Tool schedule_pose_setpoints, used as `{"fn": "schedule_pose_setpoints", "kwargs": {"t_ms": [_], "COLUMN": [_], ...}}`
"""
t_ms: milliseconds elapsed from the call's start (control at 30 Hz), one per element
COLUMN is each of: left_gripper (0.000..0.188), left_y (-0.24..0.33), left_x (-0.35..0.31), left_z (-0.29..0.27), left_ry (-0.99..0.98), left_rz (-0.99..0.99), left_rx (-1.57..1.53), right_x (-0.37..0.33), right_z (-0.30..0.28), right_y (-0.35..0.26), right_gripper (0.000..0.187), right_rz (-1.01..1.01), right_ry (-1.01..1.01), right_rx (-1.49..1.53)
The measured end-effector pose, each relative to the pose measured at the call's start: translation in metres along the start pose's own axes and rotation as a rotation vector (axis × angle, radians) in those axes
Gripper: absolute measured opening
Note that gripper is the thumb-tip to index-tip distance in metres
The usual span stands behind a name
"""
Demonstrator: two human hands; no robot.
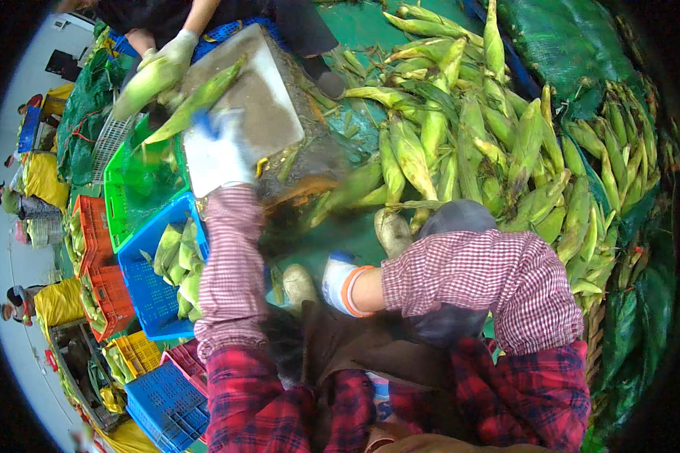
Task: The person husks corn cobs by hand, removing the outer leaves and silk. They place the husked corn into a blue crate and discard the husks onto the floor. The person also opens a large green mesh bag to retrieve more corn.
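My left hand (221, 151), in a white and blue glove, reaches forward over the near left part of a pale board (276, 83). It is smeared by motion, so its fingers cannot be made out. Just beyond it, a green ear of corn (200, 102) in its husk slants across the board's left side; whether they touch is unclear. Near my lap is my right hand (342, 281), in a white and blue glove with an orange cuff. Its fingers are blurred and partly turned away. A blurred ear of corn (347, 195) lies ahead of it.
Across the board, a co-worker's gloved hand (170, 64) holds an unhusked ear. A large heap of corn (468, 143) covers the right side beside green net sacks (567, 45). At left stand a green crate (117, 192), a blue crate (147, 291) with corn, and red crates (113, 291).
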State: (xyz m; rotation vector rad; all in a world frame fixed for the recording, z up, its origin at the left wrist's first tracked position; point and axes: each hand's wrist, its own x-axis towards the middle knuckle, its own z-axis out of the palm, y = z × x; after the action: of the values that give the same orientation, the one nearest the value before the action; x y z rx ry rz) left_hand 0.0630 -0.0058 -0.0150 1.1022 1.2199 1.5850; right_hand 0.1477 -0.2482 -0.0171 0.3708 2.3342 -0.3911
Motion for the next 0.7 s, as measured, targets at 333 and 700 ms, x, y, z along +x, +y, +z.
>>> {"fn": "schedule_pose_setpoints", "kwargs": {"t_ms": [333, 700], "left_gripper": [0.125, 0.044], "left_y": [-0.144, -0.205], "left_x": [-0.187, -0.136], "left_z": [0.166, 0.092], "left_ry": [-1.069, -0.809], "left_rz": [-0.518, -1.105], "left_rx": [1.042, -0.307], "right_x": [0.018, 0.015], "right_z": [0.045, 0.037], "right_y": [-0.031, -0.019], "right_gripper": [0.033, 0.035], "right_rz": [-0.139, -0.094], "right_ry": [0.021, 0.097], "right_rx": [0.171, 0.122]}}
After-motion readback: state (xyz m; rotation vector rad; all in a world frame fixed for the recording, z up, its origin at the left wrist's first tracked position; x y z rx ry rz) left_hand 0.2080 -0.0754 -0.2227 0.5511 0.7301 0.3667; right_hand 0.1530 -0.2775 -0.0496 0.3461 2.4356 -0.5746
